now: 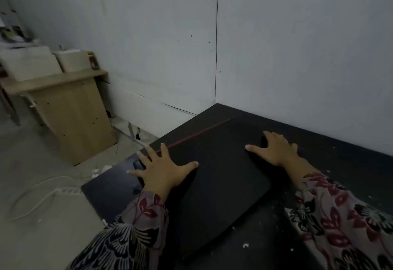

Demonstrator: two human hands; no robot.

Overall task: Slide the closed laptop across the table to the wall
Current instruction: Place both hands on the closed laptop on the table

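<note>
My sleeves [340,216] run off the bottom and right edges. My left hand [161,169] covers the laptop's [219,176] left edge, so I can't see how it meets the table [350,163] there. The boxes [32,61] at far left are blurred, and the frame edge cuts them.

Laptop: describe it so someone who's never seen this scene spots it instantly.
Start at the dark table pushed into the corner of the pale grey walls. Lying flat on it is the closed black laptop, with the left hand and right hand spread on its lid. A thin red line along its far left edge marks it off from the equally dark tabletop.
</note>
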